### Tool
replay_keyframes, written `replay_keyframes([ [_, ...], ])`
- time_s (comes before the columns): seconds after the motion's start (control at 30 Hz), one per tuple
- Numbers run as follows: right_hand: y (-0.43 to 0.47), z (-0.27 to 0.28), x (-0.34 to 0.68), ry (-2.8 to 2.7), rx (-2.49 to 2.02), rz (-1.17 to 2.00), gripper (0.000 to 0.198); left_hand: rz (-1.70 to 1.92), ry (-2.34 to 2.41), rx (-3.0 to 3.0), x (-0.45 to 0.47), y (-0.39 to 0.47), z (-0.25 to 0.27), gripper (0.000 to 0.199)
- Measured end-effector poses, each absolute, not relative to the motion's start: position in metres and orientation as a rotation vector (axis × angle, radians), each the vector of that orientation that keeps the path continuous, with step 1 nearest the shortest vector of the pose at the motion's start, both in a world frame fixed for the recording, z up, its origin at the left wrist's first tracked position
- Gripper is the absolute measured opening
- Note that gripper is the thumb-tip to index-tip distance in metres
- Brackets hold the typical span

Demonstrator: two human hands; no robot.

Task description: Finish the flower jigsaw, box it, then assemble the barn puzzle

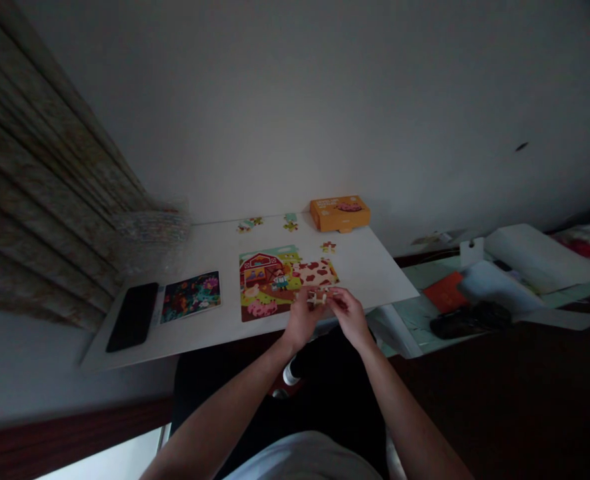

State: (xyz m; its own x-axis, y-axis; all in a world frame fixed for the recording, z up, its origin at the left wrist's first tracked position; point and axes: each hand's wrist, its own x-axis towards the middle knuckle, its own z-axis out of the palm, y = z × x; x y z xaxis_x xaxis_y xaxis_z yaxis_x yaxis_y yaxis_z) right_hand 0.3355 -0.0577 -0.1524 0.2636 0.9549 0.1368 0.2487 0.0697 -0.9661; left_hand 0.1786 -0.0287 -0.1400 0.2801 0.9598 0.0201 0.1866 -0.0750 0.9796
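A partly assembled jigsaw puzzle (265, 283) lies on the white table (195, 247), showing a red barn, a farmer, pigs and a brown-spotted cow. At its lower right corner, my left hand (303, 313) and my right hand (347, 310) are close together. Between their fingers is a pale puzzle piece (317, 298) with dark markings; both hands pinch it. Whether it is one piece or two joined ones cannot be made out. A loose yellowish puzzle piece (328, 247) rests just beyond the cow part.
Puzzle pieces (249, 225) and green ones (291, 222) lie along the back edge. An orange box (341, 213) stands at the back right. To the left are a dark picture card (191, 297) and a black flat object (133, 317). A cluttered lower surface (419, 273) adjoins on the right.
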Motion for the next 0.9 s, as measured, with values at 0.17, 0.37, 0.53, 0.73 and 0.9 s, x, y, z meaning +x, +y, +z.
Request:
replay_keyframes([
  [0.17,-0.037,-0.165,0.381,-1.315,-1.574,0.630,0.037,0.842,1.253,2.157,0.131,-0.012,-0.125,0.041],
  [0.37,-0.023,-0.169,0.402,-1.553,-1.669,0.567,0.024,0.652,1.397,2.537,0.052,0.013,-0.126,0.037],
  [0.53,-0.031,-0.158,0.388,-1.705,-1.747,0.286,0.024,0.545,1.304,2.630,0.021,0.009,-0.137,0.048],
  [0.73,-0.048,-0.146,0.362,-1.953,-1.749,0.090,0.030,0.510,1.230,2.645,0.022,0.003,-0.137,0.045],
  [0.9,-0.050,-0.145,0.352,-1.978,-1.812,0.028,0.035,0.567,1.236,2.597,0.023,0.003,-0.136,0.042],
])
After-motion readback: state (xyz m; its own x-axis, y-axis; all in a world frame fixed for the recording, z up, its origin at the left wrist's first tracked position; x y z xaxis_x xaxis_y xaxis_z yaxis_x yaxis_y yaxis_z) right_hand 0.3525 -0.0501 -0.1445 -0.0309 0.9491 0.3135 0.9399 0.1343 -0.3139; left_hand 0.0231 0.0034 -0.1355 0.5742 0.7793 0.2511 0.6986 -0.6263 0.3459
